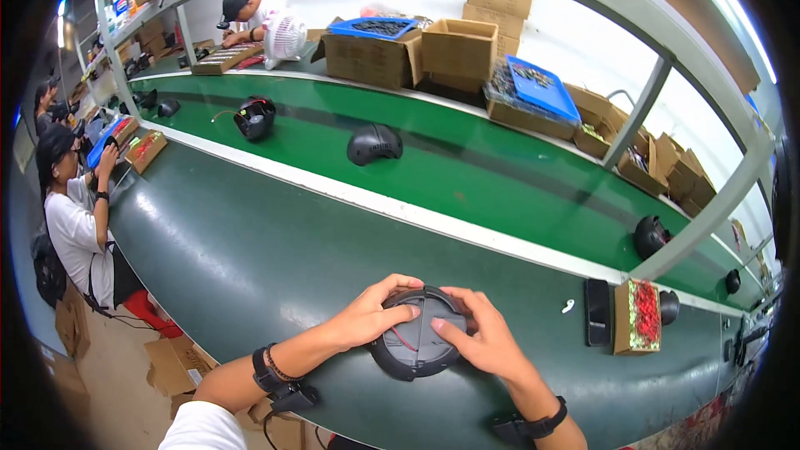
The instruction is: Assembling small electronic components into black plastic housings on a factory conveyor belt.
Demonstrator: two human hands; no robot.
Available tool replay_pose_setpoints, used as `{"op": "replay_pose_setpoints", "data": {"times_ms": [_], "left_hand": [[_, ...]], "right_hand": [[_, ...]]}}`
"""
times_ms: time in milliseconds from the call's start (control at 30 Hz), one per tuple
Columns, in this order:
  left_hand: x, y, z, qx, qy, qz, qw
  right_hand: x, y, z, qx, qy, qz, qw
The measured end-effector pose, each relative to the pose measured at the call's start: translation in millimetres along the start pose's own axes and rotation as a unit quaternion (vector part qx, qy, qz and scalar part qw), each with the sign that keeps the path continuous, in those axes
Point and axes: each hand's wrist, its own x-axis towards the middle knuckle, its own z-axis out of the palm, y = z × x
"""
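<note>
A round black plastic housing (pixel 429 346) with a grey inner face rests on the dark green worktable before me. A thin red wire lies across that grey face, left of a raised central ridge. My left hand (pixel 367 317) wraps the upper left of the rim, its thumb lying on the grey face. From the right side my right hand (pixel 490 340) grips the rim, thumb pressed near the ridge. The fingertips behind the rim are partly hidden. Both wrists carry black straps.
Beyond the table's pale edge runs a green conveyor belt (pixel 500 183) carrying rounded black shells (pixel 375 144). To my right are a white earbud (pixel 568 307), a black phone (pixel 597 312) and a cardboard box (pixel 637 317) of red and green parts. A metal post (pixel 708 208) rises there. Co-workers sit left and opposite.
</note>
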Motion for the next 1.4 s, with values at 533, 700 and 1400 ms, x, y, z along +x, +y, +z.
{"op": "replay_pose_setpoints", "data": {"times_ms": [533, 700, 1400], "left_hand": [[-3.3, 9.5, 10.9, 0.046, -0.019, 0.007, 0.999], [-5.1, 7.5, 0.9, 0.044, -0.020, 0.009, 0.999], [-0.9, 9.3, 4.2, 0.038, -0.075, 0.032, 0.996]], "right_hand": [[-14.2, 25.1, 47.9, 0.237, 0.142, -0.065, 0.959], [-10.1, 18.4, 53.4, 0.188, 0.177, -0.086, 0.962], [-13.2, 21.3, 44.7, 0.141, 0.169, -0.111, 0.969]]}}
